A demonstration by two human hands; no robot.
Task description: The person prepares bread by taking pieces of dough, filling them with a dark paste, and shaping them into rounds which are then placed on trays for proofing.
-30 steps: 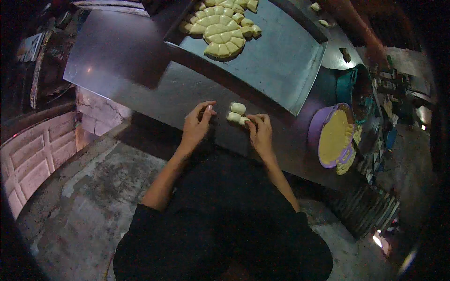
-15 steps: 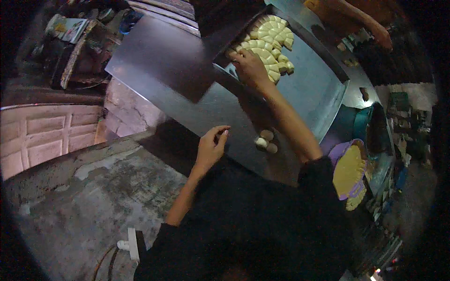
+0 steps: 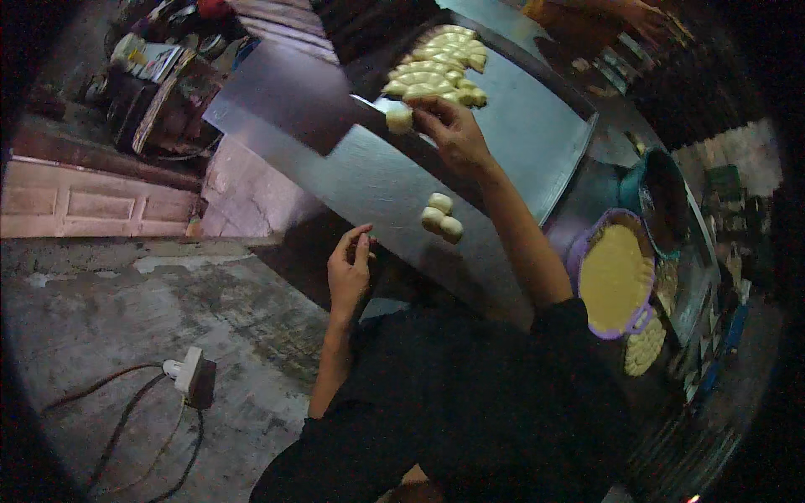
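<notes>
The right hand point(image 3: 449, 134) has a dough ball point(image 3: 399, 121) pinched, left of its grip, by the tray's point(image 3: 537, 126) near edge. Three balls point(image 3: 433, 219) lie short of the tray, between it and the left hand point(image 3: 349, 270), loosely curled, seemingly empty.

A rough-floored baking workroom: segmented, pale-yellow dough shapes point(image 3: 432, 67) cluster at the left end of a wide, grey metal baking tray point(image 3: 520, 126), set on a smooth, grey-topped bench point(image 3: 381, 168). Three pale, round dough balls point(image 3: 433, 220) sit together on the near side of the tray. To the tray's right stand a purple plastic basin point(image 3: 577, 260) filled with a yellow mass and a round, teal tub point(image 3: 635, 197). Past the tray's far right edge, a co-worker's hand point(image 3: 644, 21) shows. Stained grey concrete flooring point(image 3: 159, 310), with a white power block point(image 3: 189, 370) and loose cables, spreads left and nearer than the tray.
</notes>
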